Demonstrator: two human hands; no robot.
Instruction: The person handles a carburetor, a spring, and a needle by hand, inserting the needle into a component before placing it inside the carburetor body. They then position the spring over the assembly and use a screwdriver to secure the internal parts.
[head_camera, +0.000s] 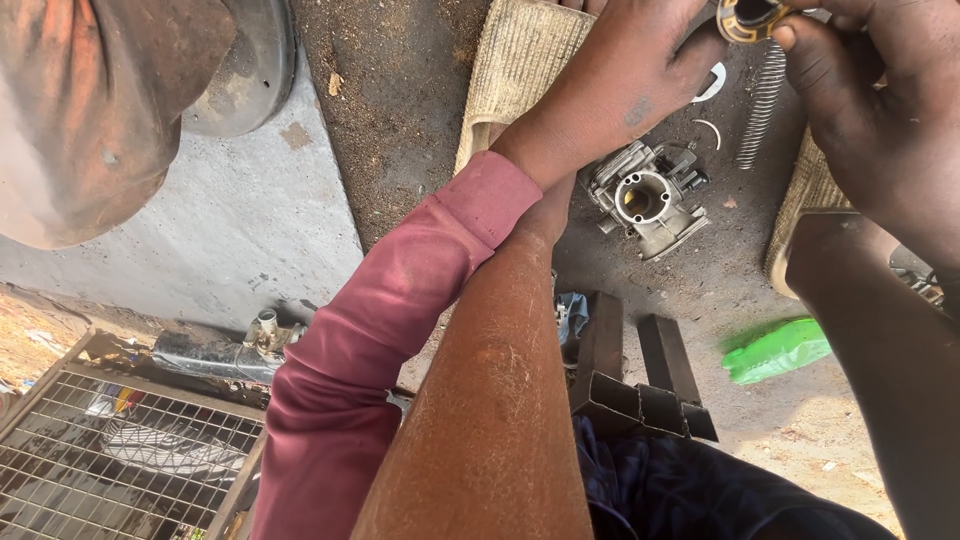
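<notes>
My left hand (620, 80), in a pink sleeve, reaches to the top of the view and touches a small round black-and-yellow ring part (748, 18) with its thumb. My right hand (880, 120) pinches the same part from the right with its fingertips. Both hands hold it above the dirt floor. Below them a metal carburetor body (645, 198) lies on the ground with its round bore facing up. A coil spring (760, 105) and two thin curved clips lie beside it. A bare brown limb (500, 400) runs up the middle under my left wrist.
Woven sandals (515, 70) lie on the dirt at the top and the right. A green plastic piece (775, 352) and dark metal angle pieces (640, 385) sit lower right. A wire grid (110, 450) and a metal fitting (225, 352) are lower left, a grey pan (255, 60) upper left.
</notes>
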